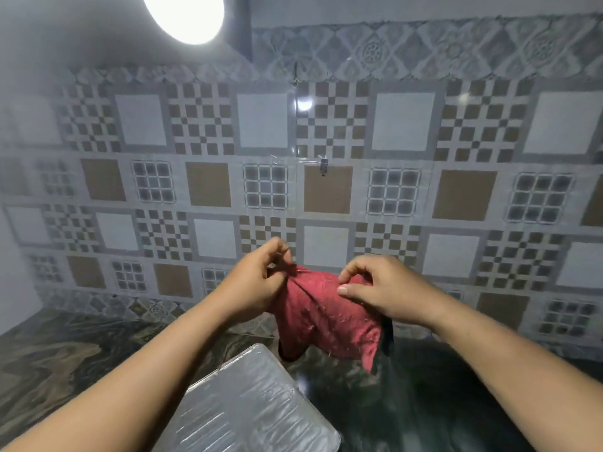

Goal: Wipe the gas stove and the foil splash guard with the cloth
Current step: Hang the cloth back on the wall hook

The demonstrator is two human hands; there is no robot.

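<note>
I hold the red cloth [321, 316] up in front of me with both hands, above the dark marbled bench [58, 347]. My left hand [257, 282] has its fingers curled, pinching a bunched upper corner of the cloth between thumb and fingertips. My right hand [378, 288] grips the other upper edge, thumb laid along the front and fingers bent over the top. The cloth hangs slack between them, its lower end drooping. Below it, the foil splash guard [251, 406] lies tilted on the bench. Patterned wall tiles [404, 122] fill the background.
</note>
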